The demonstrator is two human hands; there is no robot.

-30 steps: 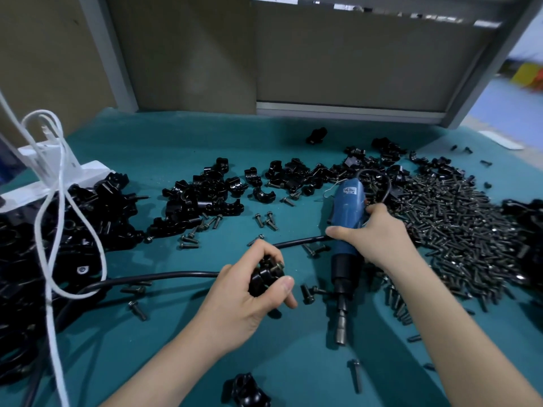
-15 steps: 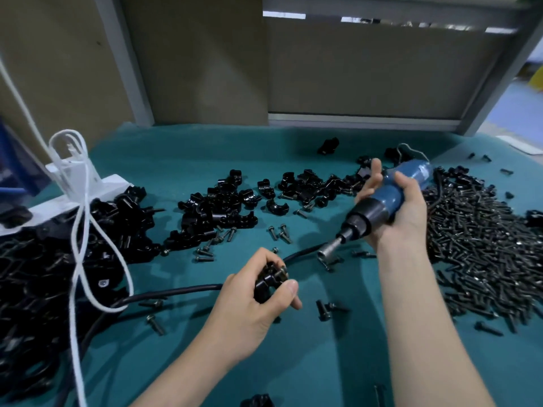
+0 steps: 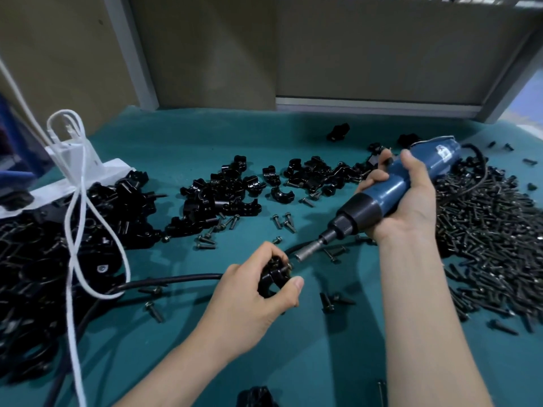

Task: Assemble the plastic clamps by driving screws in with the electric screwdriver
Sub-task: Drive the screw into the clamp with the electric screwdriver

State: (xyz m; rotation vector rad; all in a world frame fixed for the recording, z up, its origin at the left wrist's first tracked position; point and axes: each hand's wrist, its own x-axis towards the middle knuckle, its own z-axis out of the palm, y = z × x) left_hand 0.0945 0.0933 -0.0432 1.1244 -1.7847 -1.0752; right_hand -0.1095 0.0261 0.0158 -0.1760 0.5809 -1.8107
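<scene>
My left hand [image 3: 258, 298] pinches a black plastic clamp [image 3: 274, 276] just above the green table mat, with a screw head showing at the clamp's right side. My right hand [image 3: 402, 198] grips the blue electric screwdriver [image 3: 393, 189], tilted down to the left. Its metal bit [image 3: 308, 251] ends a short way from the screw in the clamp, up and to the right of it. A big heap of dark screws [image 3: 484, 239] lies at the right. Loose black clamp halves [image 3: 226, 198] are scattered across the middle.
A large pile of black clamps [image 3: 58, 254] fills the left side, under a looped white cable [image 3: 79, 201] and a white power strip [image 3: 88, 174]. A black cord [image 3: 164, 282] runs across the mat behind my left hand. Single screws [image 3: 283, 221] lie about the middle.
My right hand lifted the screwdriver off the mat, swung it from upright to a slant and brought the bit closer to the clamp. My left hand kept its hold on the clamp.
</scene>
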